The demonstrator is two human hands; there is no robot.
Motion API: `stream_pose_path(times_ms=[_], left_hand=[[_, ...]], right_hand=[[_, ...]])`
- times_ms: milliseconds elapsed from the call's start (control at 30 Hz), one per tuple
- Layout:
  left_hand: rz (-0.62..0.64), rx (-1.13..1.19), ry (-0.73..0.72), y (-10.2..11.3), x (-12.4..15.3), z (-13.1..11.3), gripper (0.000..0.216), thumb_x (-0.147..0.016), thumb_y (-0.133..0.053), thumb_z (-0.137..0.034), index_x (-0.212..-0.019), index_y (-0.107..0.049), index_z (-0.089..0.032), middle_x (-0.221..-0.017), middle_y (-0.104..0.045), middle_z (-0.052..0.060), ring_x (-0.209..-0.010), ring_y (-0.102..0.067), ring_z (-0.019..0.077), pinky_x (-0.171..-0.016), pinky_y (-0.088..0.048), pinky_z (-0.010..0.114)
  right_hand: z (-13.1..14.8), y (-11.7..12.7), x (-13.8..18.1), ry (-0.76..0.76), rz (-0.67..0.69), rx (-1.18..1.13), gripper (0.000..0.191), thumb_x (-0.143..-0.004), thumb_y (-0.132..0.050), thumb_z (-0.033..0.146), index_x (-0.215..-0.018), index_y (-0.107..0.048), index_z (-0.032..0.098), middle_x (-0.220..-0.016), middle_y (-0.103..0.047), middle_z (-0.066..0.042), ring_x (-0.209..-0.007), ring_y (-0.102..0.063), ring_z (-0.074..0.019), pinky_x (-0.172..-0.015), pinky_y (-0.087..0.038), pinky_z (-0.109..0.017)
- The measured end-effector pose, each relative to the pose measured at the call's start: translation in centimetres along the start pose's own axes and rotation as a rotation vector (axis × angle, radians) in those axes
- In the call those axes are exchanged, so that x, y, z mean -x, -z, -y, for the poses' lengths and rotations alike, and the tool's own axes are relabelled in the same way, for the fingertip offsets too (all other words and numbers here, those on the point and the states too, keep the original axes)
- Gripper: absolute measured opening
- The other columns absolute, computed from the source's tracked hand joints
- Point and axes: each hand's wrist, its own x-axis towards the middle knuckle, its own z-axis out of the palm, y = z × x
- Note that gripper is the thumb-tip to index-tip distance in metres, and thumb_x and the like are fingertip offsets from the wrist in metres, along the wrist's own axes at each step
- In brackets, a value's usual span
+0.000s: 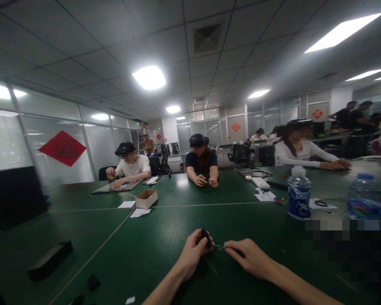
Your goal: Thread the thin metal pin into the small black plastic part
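Above the green tabletop (165, 237), my left hand (192, 250) grips a small black part (206, 238), held tilted between thumb and fingers. My right hand (249, 256) is closed around a slim screwdriver-like tool (220, 247) with a dark handle and a thin metal shaft. The shaft points left and its end meets the black part or lies right beside it; the exact contact is too small to tell. Both hands are close together near the table's front middle.
A long black box (50, 260) and a small black piece (93, 282) lie to the left. An open cardboard box (146, 199) stands farther back. Two bottles, one white-capped (299, 192) and one blue-capped (365, 197), stand right. Co-workers sit across the table.
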Motion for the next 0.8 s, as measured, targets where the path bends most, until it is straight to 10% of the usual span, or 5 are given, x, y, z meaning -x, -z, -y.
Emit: stream_pose_path(times_ms=[600, 800], left_hand=[[0.048, -0.033, -0.010, -0.1, 0.0, -0.5, 0.036, -0.076, -0.065, -0.040, -0.099, -0.056, -0.014, -0.097, -0.061, 0.009, -0.091, -0.058, 0.0206, -0.087, -0.044, 0.035], [0.181, -0.267, 0.046, -1.1, 0.3, -1.6, 0.027, -0.077, -0.063, -0.037, -0.091, -0.058, -0.014, -0.087, -0.062, 0.008, -0.085, -0.058, 0.0207, -0.082, -0.044, 0.033]], right_hand=[[-1.6, -0.8, 0.2, -0.017, -0.052, -0.078, 0.034, -0.094, -0.035, 0.041, -0.098, -0.063, 0.023, -0.082, -0.066, 0.000, -0.068, -0.060, -0.0141, -0.064, -0.042, -0.025], [-3.7, -0.8, -0.3, -0.377, -0.520, -0.297, 0.042, -0.091, -0.033, 0.050, -0.097, -0.061, 0.020, -0.074, -0.063, -0.002, -0.057, -0.056, -0.0145, -0.051, -0.040, -0.025]])
